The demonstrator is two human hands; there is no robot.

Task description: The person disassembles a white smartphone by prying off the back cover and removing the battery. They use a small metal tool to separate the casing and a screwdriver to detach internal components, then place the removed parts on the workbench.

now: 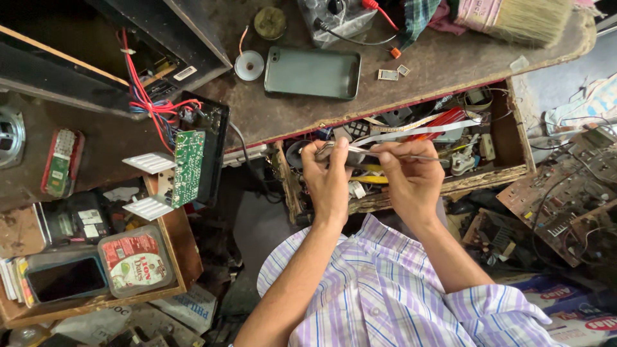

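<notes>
My left hand [328, 177] is closed around a small metal part, held over the open wooden drawer [508, 172] under the workbench. My right hand [408, 177] pinches a thin metal tool [421, 156], its shaft pointing right, with its near end meeting the part in the left hand. Both hands touch at the fingertips. What the small part is cannot be made out; fingers hide most of it. The drawer behind the hands holds wires, a white ribbon cable [418, 132] and several small components.
A dark phone [312, 72] lies face down on the bench [450, 64], beside a solder reel [249, 65] and a brush [520, 19]. A green circuit board [189, 168] with red wires hangs at left. Another open drawer [168, 244] holds a plastic box and gadgets. Circuit boards [565, 205] lie at right.
</notes>
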